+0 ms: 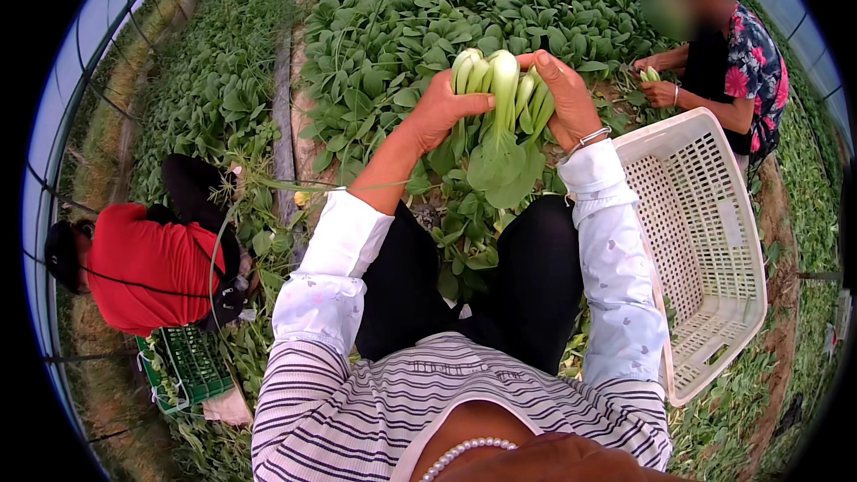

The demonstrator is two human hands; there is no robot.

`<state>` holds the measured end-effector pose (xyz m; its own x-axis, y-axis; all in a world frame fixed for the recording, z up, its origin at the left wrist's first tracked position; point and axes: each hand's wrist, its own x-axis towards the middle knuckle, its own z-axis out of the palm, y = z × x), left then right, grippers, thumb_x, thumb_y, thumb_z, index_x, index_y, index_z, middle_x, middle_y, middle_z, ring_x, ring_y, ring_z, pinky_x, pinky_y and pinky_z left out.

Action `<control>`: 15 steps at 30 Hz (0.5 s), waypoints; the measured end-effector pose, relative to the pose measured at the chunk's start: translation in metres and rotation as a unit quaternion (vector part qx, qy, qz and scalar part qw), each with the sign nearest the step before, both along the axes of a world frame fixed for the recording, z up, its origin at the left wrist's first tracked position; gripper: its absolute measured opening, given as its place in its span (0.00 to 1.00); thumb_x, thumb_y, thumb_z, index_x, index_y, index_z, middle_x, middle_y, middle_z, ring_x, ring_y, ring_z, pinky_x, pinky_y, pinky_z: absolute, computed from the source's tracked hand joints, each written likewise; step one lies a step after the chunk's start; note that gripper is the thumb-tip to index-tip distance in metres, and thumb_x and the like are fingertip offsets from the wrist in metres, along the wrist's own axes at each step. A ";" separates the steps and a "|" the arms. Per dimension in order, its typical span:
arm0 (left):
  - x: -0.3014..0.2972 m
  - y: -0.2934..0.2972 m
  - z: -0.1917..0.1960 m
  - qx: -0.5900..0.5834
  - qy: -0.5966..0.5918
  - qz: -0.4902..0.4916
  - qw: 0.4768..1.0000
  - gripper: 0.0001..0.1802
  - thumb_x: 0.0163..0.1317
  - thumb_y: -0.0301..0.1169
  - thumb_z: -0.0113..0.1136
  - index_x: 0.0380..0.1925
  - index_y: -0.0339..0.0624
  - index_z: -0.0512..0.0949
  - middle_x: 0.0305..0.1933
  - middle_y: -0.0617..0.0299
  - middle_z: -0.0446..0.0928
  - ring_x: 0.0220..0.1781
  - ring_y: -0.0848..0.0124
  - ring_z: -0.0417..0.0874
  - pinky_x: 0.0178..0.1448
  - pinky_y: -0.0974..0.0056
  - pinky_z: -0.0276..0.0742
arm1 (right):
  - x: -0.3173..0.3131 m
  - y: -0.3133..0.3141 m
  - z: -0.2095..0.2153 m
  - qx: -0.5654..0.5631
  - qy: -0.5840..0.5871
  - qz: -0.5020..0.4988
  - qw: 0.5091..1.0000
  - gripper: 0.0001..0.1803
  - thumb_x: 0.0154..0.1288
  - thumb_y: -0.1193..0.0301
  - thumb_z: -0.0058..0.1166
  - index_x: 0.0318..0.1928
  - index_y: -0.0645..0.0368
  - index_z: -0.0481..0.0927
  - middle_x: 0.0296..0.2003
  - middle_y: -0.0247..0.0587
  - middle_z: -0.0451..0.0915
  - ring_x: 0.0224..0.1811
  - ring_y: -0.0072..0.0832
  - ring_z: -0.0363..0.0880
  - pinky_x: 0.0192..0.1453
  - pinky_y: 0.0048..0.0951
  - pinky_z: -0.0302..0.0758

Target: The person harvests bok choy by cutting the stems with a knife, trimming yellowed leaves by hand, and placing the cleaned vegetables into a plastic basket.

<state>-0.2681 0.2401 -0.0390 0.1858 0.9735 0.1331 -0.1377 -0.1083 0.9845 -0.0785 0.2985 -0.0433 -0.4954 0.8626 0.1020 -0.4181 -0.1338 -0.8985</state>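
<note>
Holding a bunch of bok choy (500, 116) up at 12 o'clock, stems upward, leaves hanging down. Left hand (444, 107) closed around its left side, right hand (564, 98) closed around its right side. White plastic basket (714, 241) at 3 o'clock appears still empty. Plenty of uncut greens (428, 9) left in the bed; seemingly early in the harvest.

2 own hands: left (439, 110), right (565, 98). 1 bunch of greens (502, 116). 2 crates: 1 white (705, 250), 1 green (189, 366). 2 other people: 1 in red (147, 268), 1 in floral (745, 67). 1 bangle (591, 137). 1 pearl necklace (464, 451).
</note>
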 end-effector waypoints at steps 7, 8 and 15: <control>0.070 0.019 -0.013 0.041 -0.044 0.051 0.997 0.36 0.50 0.24 0.56 0.63 0.42 0.63 0.52 0.65 0.73 0.52 0.74 0.74 0.58 0.68 0.69 | -0.005 0.015 -0.010 -0.025 0.018 -0.227 0.973 0.38 0.58 0.42 0.56 0.53 0.64 0.69 0.45 0.40 0.72 0.48 0.27 0.72 0.54 0.28 0.69; 0.076 0.021 -0.015 0.041 -0.031 0.070 0.996 0.36 0.49 0.23 0.55 0.63 0.42 0.63 0.52 0.65 0.72 0.52 0.74 0.74 0.58 0.68 0.69 | -0.003 0.019 -0.015 -0.002 -0.006 -0.240 0.971 0.44 0.56 0.38 0.55 0.56 0.66 0.66 0.49 0.46 0.70 0.52 0.31 0.70 0.57 0.30 0.66; 0.091 0.057 -0.026 -0.035 -0.077 0.061 0.995 0.34 0.51 0.22 0.54 0.62 0.39 0.62 0.54 0.61 0.72 0.55 0.71 0.74 0.60 0.66 0.68 | 0.050 0.003 -0.037 0.160 -0.086 -0.184 0.966 0.67 0.48 0.36 0.59 0.68 0.73 0.38 0.65 0.65 0.52 0.69 0.46 0.54 0.70 0.34 0.54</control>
<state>-0.1769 0.2972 -0.0650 0.0483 0.9954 0.0823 -0.2774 -0.0658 0.9585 -0.0285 0.3020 -0.0805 -0.1946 0.9214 0.3365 -0.2259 0.2917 -0.9294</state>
